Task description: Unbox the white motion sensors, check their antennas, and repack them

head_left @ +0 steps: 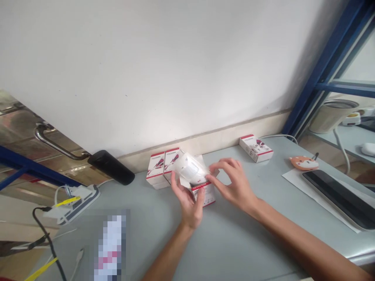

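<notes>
Left hand: cupped palm-up [187, 201], gripping the white detector [190, 168] and its carton from below.
Right hand: fingers curved and spread [233, 183] at the detector's right side; cannot tell whether they gripped or only touched it.
Detector: held between the hands at the frame's centre, glossy and tilted, partly over the carton.
Carton: red-and-white [204, 194], flap open, held below the detector.
Step in hand: both hands were handling detector and carton together, above the bench [222, 242].
Behind: two matching boxes [156, 169] [172, 160] stood just beyond the hands; a third box [256, 148] lay to the right.
Right of frame: a fox-shaped pouch [304, 163] and a dark tablet [336, 199] on white paper [293, 181].
Left of frame: a power strip [73, 205] and a door handle [47, 140].
Lower left: a pixelated object [111, 249], too blurred to tell.
</notes>
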The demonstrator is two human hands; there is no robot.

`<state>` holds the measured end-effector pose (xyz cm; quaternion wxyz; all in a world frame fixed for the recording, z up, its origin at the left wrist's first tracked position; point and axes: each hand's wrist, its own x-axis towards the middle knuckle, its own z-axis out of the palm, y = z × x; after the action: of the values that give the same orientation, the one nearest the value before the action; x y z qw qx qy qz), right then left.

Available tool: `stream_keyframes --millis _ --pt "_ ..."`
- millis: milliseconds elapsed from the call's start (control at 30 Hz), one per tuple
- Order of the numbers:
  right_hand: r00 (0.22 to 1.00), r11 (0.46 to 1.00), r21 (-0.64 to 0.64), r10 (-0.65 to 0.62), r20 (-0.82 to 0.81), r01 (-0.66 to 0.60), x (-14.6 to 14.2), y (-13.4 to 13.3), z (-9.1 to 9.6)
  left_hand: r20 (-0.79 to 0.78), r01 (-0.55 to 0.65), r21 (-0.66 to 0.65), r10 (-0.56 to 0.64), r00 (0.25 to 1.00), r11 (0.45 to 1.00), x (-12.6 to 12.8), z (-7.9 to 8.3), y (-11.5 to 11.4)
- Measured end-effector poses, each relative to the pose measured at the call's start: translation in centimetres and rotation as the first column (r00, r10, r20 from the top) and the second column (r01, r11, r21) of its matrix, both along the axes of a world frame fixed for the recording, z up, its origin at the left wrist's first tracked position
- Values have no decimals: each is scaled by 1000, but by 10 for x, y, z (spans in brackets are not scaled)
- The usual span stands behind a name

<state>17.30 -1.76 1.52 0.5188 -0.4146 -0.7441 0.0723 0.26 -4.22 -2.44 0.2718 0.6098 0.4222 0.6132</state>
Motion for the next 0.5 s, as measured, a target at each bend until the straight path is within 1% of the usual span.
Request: stream_keyframes --millis 100,200,267,333,433,500 --pt "995 995 87 31 97 -39 -2 -5 -1 -24 -50 -5 50 998 999 -4 4 2" --pt "985 990 104 76 155 -93 -4 -8 -2 -68 -81 -14 80 994 997 -10 4 4" --pt "979 987 92 118 169 -135 -4 -9 -3 -101 -57 -8 56 993 998 -14 3 5" --pt "977 984 70 154 149 -166 -4 -8 -3 -122 -22 7 23 992 1000 -17 2 5" --pt "989 988 56 139 60 -142 -4 -7 -4 -113 26 64 -19 993 998 -16 -1 5" --pt "993 991 63 115 34 -117 -3 -6 -3 -99 76 105 -66 993 992 -14 -4 4"
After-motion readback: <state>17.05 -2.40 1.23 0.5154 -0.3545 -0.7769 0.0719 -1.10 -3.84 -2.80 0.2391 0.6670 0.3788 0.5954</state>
